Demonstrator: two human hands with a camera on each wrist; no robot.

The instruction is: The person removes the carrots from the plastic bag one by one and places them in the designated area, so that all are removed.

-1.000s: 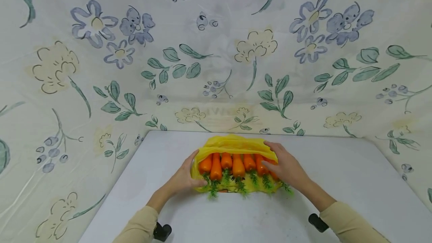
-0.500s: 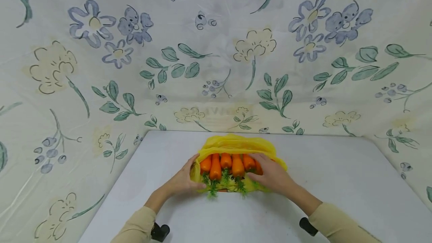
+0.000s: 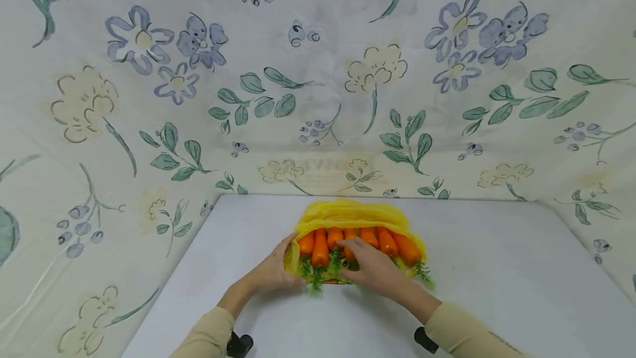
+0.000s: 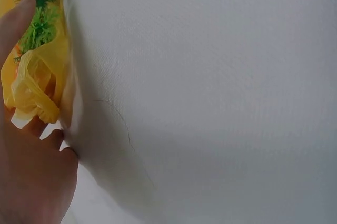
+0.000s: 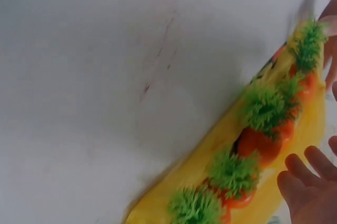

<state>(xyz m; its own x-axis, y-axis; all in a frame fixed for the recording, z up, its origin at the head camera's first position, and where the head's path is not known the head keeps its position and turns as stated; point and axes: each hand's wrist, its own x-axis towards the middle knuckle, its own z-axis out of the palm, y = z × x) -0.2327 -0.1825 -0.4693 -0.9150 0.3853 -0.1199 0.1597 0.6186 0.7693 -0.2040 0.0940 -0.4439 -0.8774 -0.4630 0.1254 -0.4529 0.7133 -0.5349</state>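
Note:
A yellow plastic bag (image 3: 353,211) lies on its side with its mouth facing me. Inside it is a row of several orange toy carrots (image 3: 320,253), their green leafy tops toward the opening. My left hand (image 3: 273,269) grips the bag's left edge, thumb in front and fingers behind; the left wrist view shows crumpled yellow plastic (image 4: 39,84) between them. Over the middle carrots is my right hand (image 3: 375,269), thumb and fingers apart, hiding part of the row. In the right wrist view its loosely bent fingers (image 5: 303,169) are beside the carrots.
The bag rests on a white table (image 3: 497,269) near its back edge. A floral cloth (image 3: 318,98) hangs behind and at both sides. Black devices (image 3: 240,344) sit at the wrists.
My right hand has moved left from the bag's right edge to the middle of the row, uncovering the right-hand carrots. The left hand stays at the left edge.

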